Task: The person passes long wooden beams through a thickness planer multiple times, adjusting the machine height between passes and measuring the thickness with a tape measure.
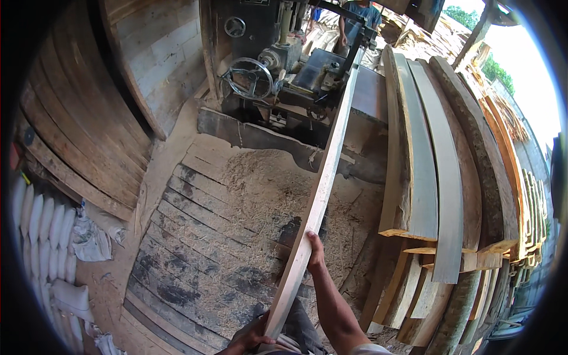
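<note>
A long, pale squared timber [319, 192] runs from near my body up to the dark sawmill machine [310, 71], where its far end rests along the machine's table. My left hand [253, 334] grips the near end from below and the left side, its fingers partly hidden. Further along, my right hand [316, 248] is closed around the timber's right side, the thumb on its upper edge. The machine carries a large metal handwheel [249, 78] and a smaller one [235, 26] above it.
Stacked sawn planks [421, 148] stand close on my right. Sawdust [260, 183] covers the slatted floor [177, 248]. Wide boards [83, 118] lean at the left, above stacked white sacks [50, 231]. Another person [362, 15] stands beyond the machine.
</note>
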The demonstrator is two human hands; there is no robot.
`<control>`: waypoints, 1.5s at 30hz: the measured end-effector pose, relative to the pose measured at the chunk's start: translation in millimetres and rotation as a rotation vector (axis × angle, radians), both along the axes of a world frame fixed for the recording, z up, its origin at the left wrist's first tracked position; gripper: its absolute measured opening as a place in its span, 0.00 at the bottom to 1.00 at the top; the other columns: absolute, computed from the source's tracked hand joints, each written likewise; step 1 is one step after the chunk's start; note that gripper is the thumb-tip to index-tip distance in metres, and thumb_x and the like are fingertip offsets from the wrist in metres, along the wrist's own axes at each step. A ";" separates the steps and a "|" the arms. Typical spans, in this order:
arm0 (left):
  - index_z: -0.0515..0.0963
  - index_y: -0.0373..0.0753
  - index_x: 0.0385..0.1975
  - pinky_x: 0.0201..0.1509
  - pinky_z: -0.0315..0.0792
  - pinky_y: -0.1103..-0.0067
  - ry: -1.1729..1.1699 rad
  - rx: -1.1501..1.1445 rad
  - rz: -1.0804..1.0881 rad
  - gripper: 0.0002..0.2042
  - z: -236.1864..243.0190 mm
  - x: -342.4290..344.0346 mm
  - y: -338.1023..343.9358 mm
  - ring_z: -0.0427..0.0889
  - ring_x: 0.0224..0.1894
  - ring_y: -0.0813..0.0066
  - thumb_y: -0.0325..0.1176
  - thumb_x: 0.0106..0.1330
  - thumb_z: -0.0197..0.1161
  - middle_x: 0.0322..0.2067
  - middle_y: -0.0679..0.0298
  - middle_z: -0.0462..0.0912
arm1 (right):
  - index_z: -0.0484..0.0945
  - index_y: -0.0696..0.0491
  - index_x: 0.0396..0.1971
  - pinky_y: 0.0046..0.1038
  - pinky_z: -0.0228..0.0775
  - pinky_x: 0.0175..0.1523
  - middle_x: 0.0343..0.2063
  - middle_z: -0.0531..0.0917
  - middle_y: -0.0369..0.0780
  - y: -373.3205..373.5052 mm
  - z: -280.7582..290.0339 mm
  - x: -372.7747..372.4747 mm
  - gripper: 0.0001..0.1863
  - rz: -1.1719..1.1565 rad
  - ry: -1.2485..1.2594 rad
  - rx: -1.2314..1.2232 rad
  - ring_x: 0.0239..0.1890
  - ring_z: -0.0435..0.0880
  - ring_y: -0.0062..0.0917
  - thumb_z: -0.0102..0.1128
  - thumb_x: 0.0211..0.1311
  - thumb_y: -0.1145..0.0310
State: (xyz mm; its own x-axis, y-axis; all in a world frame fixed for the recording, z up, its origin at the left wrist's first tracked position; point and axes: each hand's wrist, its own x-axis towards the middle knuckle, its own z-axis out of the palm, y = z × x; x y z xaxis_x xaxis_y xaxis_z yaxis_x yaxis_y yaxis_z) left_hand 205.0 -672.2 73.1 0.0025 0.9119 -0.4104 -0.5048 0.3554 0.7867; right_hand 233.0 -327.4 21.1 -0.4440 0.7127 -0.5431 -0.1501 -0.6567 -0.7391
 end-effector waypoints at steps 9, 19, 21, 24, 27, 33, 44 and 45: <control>0.41 0.41 0.73 0.72 0.47 0.70 -0.066 -0.018 0.014 0.58 -15.2 -34.3 129.3 0.51 0.71 0.66 0.38 0.40 0.74 0.69 0.56 0.53 | 0.72 0.55 0.47 0.32 0.74 0.37 0.31 0.78 0.40 140.6 11.7 -46.5 0.30 0.027 -0.025 0.005 0.31 0.79 0.29 0.60 0.52 0.47; 0.41 0.39 0.73 0.72 0.46 0.72 0.012 -0.025 0.017 0.60 -0.4 -90.7 280.7 0.53 0.70 0.65 0.40 0.38 0.75 0.69 0.53 0.53 | 0.72 0.55 0.46 0.30 0.72 0.34 0.29 0.77 0.39 288.5 8.1 -97.9 0.28 -0.031 0.011 0.056 0.29 0.78 0.27 0.59 0.53 0.47; 0.41 0.39 0.73 0.72 0.46 0.72 0.012 -0.033 0.025 0.61 5.8 -100.5 311.4 0.53 0.70 0.65 0.41 0.38 0.75 0.70 0.53 0.53 | 0.72 0.55 0.46 0.30 0.72 0.34 0.30 0.77 0.39 317.7 5.8 -107.1 0.28 -0.021 0.005 0.052 0.30 0.78 0.28 0.59 0.53 0.47; 0.40 0.38 0.73 0.72 0.46 0.72 0.018 -0.040 0.015 0.61 2.5 -114.7 358.2 0.52 0.70 0.64 0.41 0.37 0.76 0.70 0.52 0.52 | 0.72 0.54 0.47 0.31 0.72 0.35 0.30 0.77 0.39 366.3 1.6 -123.1 0.29 -0.028 0.027 0.040 0.30 0.78 0.28 0.59 0.53 0.46; 0.40 0.42 0.73 0.71 0.49 0.69 0.061 0.002 -0.032 0.60 -14.8 -133.0 403.7 0.53 0.70 0.64 0.38 0.39 0.74 0.69 0.56 0.53 | 0.73 0.54 0.47 0.30 0.72 0.35 0.30 0.78 0.39 416.9 4.8 -146.4 0.29 -0.051 0.028 0.042 0.30 0.78 0.28 0.59 0.53 0.46; 0.40 0.38 0.72 0.72 0.47 0.71 -0.103 -0.050 -0.032 0.62 -9.5 -163.7 497.8 0.52 0.71 0.62 0.42 0.35 0.76 0.69 0.54 0.52 | 0.65 0.49 0.59 0.28 0.68 0.44 0.41 0.76 0.39 500.8 4.5 -169.2 0.33 -0.082 0.042 0.088 0.39 0.75 0.25 0.54 0.60 0.43; 0.57 0.36 0.65 0.66 0.59 0.70 0.017 0.047 0.010 0.50 12.4 -226.2 667.5 0.68 0.60 0.62 0.40 0.35 0.71 0.56 0.55 0.70 | 0.51 0.49 0.71 0.39 0.58 0.67 0.58 0.64 0.44 438.4 65.7 -78.5 0.56 0.636 -0.215 0.603 0.63 0.65 0.36 0.74 0.45 0.47; 0.58 0.38 0.65 0.64 0.62 0.70 -0.019 0.059 0.051 0.48 20.5 -226.7 684.3 0.71 0.57 0.63 0.41 0.36 0.70 0.54 0.56 0.72 | 0.51 0.50 0.71 0.37 0.59 0.66 0.58 0.65 0.45 431.9 67.5 -65.4 0.58 0.740 -0.212 0.721 0.61 0.68 0.36 0.77 0.42 0.50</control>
State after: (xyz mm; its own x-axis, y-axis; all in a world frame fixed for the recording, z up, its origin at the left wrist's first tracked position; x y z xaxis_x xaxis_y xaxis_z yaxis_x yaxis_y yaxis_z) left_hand -21.7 12.1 93.6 -0.0371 0.9337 -0.3561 -0.5363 0.2821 0.7955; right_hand 167.6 104.6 88.6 -0.8457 0.4880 -0.2161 0.2867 0.0739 -0.9552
